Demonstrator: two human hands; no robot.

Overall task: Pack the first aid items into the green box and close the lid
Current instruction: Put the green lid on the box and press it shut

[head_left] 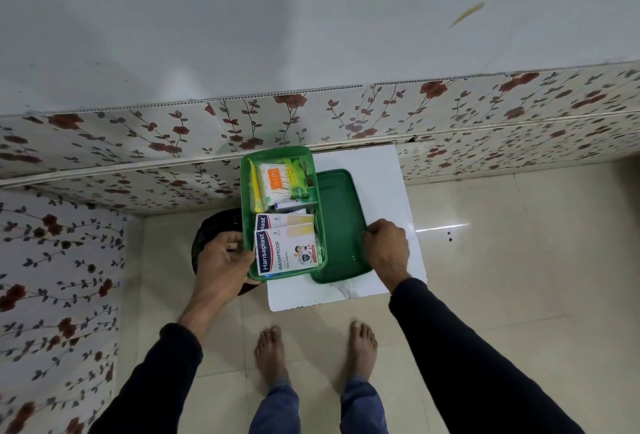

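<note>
The green box (246, 211) is held up over the left edge of a small white table (377, 170). Inside it lie two Hansaplast plaster packs (285, 251), a pack of cotton swabs (275, 181), a green packet (298, 177) and a yellow sachet (256, 187). My left hand (223, 258) grips the box's near left corner. The dark green lid (341, 225) lies flat on the table to the right of the box. My right hand (386, 248) is closed on the lid's right edge.
A black bin (213, 225) stands on the tiled floor under the box and my left hand. A flower-patterned wall panel (138, 142) runs behind the table and along the left side. My bare feet (315, 350) stand just in front of the table.
</note>
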